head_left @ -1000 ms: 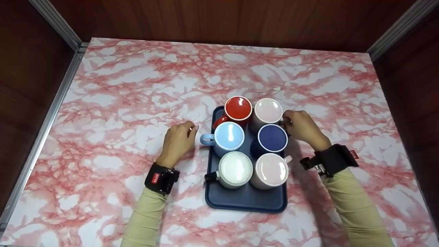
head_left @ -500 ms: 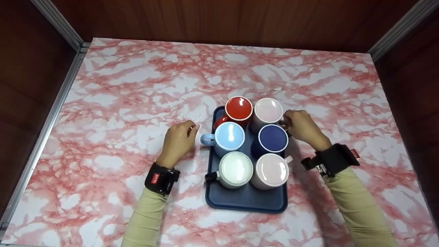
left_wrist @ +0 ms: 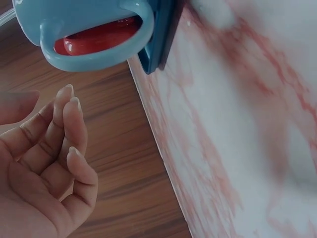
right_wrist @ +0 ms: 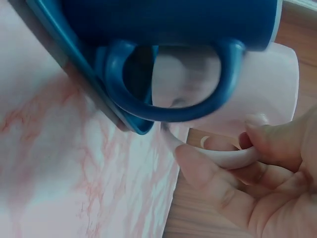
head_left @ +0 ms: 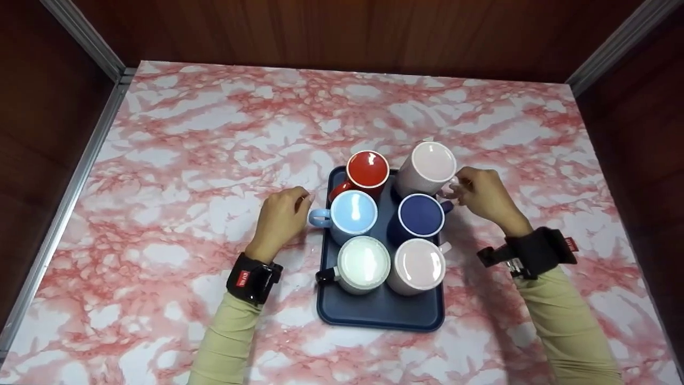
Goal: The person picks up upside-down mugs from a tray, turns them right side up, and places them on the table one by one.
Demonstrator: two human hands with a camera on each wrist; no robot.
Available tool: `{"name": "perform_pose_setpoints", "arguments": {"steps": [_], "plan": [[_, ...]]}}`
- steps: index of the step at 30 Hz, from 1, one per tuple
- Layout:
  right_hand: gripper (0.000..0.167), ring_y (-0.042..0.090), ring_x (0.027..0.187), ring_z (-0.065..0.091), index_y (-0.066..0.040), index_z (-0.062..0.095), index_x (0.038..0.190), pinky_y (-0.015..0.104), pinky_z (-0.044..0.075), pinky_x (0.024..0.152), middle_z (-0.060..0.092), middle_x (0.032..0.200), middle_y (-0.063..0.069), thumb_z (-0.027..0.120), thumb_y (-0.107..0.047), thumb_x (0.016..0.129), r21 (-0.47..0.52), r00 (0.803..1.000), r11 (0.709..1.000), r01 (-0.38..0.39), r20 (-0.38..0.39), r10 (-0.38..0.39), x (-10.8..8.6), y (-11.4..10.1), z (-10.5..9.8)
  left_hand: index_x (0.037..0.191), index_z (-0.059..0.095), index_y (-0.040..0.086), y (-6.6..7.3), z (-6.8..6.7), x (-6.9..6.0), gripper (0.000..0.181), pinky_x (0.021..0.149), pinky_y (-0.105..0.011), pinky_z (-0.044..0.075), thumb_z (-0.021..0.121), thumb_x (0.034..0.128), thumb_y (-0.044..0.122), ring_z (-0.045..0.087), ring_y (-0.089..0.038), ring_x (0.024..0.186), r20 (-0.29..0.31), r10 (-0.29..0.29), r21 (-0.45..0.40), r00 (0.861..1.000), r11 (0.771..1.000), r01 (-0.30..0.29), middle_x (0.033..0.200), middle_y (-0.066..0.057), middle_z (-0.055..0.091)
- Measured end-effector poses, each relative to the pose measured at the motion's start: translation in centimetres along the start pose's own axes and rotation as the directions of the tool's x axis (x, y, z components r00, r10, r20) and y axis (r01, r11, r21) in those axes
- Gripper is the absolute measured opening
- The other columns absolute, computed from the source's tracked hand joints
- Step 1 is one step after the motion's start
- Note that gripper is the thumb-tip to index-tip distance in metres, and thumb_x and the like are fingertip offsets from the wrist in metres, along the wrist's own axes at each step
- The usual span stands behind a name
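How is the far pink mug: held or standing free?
Held: the right wrist view shows the right hand gripping the handle of the far pink mug.

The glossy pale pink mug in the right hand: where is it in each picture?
Head: pale pink mug, right of centre, beyond round dark blue mug.
Left wrist: not visible.
Right wrist: upper right, partly behind the dark blue mug.
Landmark in all three: rectangular dark blue tray.

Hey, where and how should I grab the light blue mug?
Likely by its handle, from the left: it juts past the left edge of the tray, toward the left hand, with an open loop. The red mug and white mug crowd its body behind and in front.
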State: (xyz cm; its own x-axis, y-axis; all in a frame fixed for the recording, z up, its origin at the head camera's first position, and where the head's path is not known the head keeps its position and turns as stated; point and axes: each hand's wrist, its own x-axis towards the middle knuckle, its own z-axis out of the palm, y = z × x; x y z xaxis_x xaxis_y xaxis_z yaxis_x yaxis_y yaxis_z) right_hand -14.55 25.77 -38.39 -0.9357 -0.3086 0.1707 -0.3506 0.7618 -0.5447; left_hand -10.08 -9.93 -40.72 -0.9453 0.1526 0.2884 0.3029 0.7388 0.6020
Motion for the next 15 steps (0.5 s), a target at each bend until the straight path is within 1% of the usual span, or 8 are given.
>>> {"name": "perform_pose_setpoints", "arguments": {"steps": [2,4,7,10,13,14,15], "plan": [[0.005,0.017,0.053,0.060,0.006,0.060,0.077,0.018,0.045,0.046,0.061,0.066,0.016,0.059,0.010,0.081,0.063,0.999,0.997,-0.035,0.000,0.035,-0.1,0.0,-0.3,0.080,0.064,0.001,0.2,0.0,0.0,0.016,0.062,-0.042,0.044,0.058,0.0882,0.014,0.058,-0.028,0.068,-0.006,0.010,-0.006,1.000,1.000,-0.010,0.072,-0.011,0.062],[0.003,0.015,0.054,0.061,0.009,0.060,0.081,0.017,0.047,0.046,0.062,0.070,0.020,0.058,0.008,0.083,0.150,0.997,0.985,-0.083,0.010,0.082,-0.3,-0.1,-0.6,0.079,0.064,0.001,0.3,-0.1,0.0,0.016,0.062,-0.042,0.044,0.059,0.0881,0.013,0.058,-0.028,0.068,-0.013,0.017,-0.011,1.000,1.000,-0.017,0.071,-0.011,0.062],[0.007,0.011,0.054,0.062,0.012,0.059,0.085,0.021,0.050,0.049,0.062,0.075,0.025,0.055,0.006,0.087,0.260,0.989,0.955,-0.145,0.023,0.144,-0.4,-0.4,-1.1,0.080,0.065,0.002,0.6,-0.1,0.0,0.014,0.063,-0.041,0.044,0.059,0.0875,0.012,0.058,-0.027,0.068,-0.020,0.029,-0.026,0.999,0.999,-0.029,0.071,-0.010,0.062],[0.010,0.012,0.055,0.063,0.013,0.058,0.086,0.027,0.052,0.051,0.061,0.076,0.025,0.052,0.005,0.089,0.347,0.985,0.922,-0.170,0.022,0.173,-0.6,-0.8,-1.6,0.081,0.065,0.001,1.1,-0.3,0.0,0.012,0.064,-0.039,0.044,0.060,0.0866,0.010,0.058,-0.025,0.068,-0.023,0.048,-0.053,0.999,0.997,-0.049,0.072,-0.008,0.062],[0.013,0.016,0.056,0.064,0.014,0.055,0.084,0.031,0.053,0.053,0.061,0.072,0.019,0.051,0.003,0.090,0.456,0.981,0.871,-0.183,0.024,0.194,-0.7,-1.3,-2.0,0.082,0.066,0.001,1.7,-0.5,0.1,0.011,0.065,-0.037,0.045,0.059,0.0865,0.009,0.058,-0.021,0.068,-0.025,0.070,-0.099,0.997,0.992,-0.072,0.073,-0.007,0.063],[0.014,0.017,0.056,0.064,0.015,0.054,0.084,0.032,0.053,0.054,0.061,0.071,0.017,0.051,0.003,0.090,0.497,0.979,0.847,-0.188,0.029,0.201,-0.7,-1.5,-2.2,0.082,0.066,0.002,1.9,-0.5,0.1,0.011,0.065,-0.036,0.045,0.059,0.0868,0.009,0.058,-0.020,0.069,-0.026,0.078,-0.118,0.997,0.990,-0.081,0.073,-0.007,0.063],[0.015,0.019,0.056,0.064,0.016,0.052,0.083,0.033,0.053,0.054,0.062,0.070,0.015,0.051,0.002,0.090,0.549,0.978,0.813,-0.193,0.037,0.207,-0.7,-1.7,-2.3,0.083,0.066,0.002,2.1,-0.6,0.1,0.011,0.065,-0.035,0.045,0.058,0.0872,0.009,0.058,-0.019,0.069,-0.024,0.086,-0.136,0.996,0.987,-0.089,0.074,-0.006,0.063]]}}
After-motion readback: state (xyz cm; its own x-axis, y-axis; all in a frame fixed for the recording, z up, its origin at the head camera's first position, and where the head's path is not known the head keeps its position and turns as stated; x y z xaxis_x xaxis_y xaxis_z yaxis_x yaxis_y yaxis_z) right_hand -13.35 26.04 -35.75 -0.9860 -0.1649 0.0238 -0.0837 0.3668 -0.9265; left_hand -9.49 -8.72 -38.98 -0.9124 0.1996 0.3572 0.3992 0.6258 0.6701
